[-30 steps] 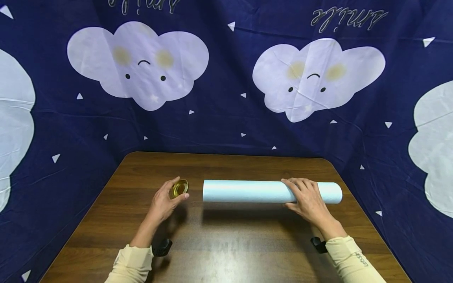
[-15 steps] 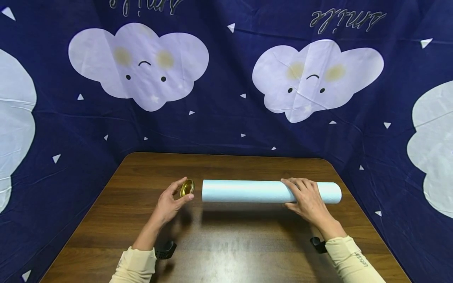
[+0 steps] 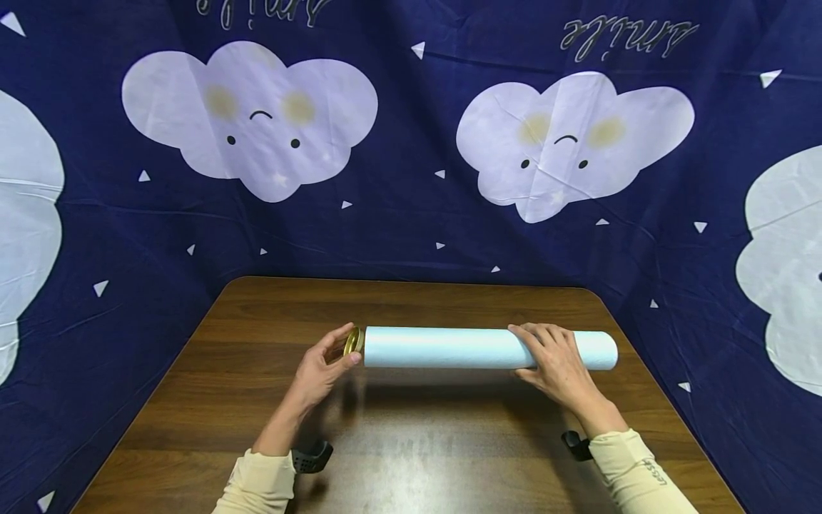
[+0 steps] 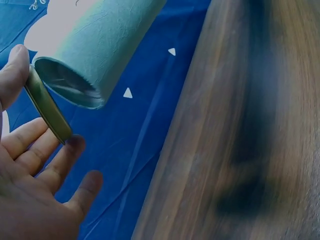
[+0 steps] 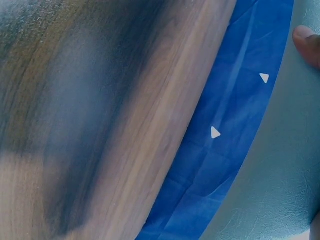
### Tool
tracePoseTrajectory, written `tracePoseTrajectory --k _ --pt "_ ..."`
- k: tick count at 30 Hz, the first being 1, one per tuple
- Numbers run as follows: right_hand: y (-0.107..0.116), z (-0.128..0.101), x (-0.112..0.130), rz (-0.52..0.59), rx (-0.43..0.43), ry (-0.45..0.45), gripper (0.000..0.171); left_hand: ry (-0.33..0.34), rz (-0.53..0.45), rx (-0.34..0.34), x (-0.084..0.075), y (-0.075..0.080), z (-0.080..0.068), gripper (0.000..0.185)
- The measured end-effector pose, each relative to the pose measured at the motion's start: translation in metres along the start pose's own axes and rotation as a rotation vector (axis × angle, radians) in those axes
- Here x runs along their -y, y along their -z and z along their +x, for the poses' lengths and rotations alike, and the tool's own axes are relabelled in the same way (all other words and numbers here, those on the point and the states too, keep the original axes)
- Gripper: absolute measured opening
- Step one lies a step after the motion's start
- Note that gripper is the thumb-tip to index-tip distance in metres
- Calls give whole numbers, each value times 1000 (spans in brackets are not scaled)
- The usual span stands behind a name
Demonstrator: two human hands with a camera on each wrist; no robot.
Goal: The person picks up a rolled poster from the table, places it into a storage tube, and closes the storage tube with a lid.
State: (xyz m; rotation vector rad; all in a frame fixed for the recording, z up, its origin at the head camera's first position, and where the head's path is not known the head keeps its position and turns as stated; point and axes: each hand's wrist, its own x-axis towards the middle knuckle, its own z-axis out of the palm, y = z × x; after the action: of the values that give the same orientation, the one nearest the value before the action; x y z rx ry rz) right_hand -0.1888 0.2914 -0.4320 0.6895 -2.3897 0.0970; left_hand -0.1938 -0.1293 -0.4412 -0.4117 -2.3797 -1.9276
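We see the gold metal cap (image 3: pixel 352 341) held on edge just off the open left end of the pale blue paper tube (image 3: pixel 449 348), at about 9 o'clock from the tube's middle. The left hand (image 3: pixel 319 371) pinches the cap between thumb and fingertips, a narrow grip on the rim; the left wrist view shows the cap (image 4: pixel 46 105) a little apart from the hollow tube mouth (image 4: pixel 67 85), tilted rather than square to it. The right hand (image 3: pixel 557 360) lies over the tube toward its 3 o'clock end, fingers curled across the top and thumb on the near side, holding it down on the wooden bench (image 3: pixel 411 442). To do this well, we judge the cap's face should be turned flat to the opening and centred on the tube's axis before pressing, while the right hand keeps the tube from rolling or sliding away. Behind the bench, from 9 through 12 to 3 o'clock, hangs a navy cloud-print cloth (image 3: pixel 411 214).
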Motion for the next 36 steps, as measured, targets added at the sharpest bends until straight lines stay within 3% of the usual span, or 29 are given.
tracePoseTrajectory --k 23,29,32,36 --pt "2 -3 1 26 10 -23 89 34 -244 -11 7 -23 0 51" --pt "1 -4 1 32 4 -22 89 47 -252 -22 7 -26 0 51" --pt "2 -4 1 32 6 -18 90 61 -253 20 6 -23 -1 52" --pt "4 -3 0 32 15 -17 89 53 -244 126 7 -13 -2 56"
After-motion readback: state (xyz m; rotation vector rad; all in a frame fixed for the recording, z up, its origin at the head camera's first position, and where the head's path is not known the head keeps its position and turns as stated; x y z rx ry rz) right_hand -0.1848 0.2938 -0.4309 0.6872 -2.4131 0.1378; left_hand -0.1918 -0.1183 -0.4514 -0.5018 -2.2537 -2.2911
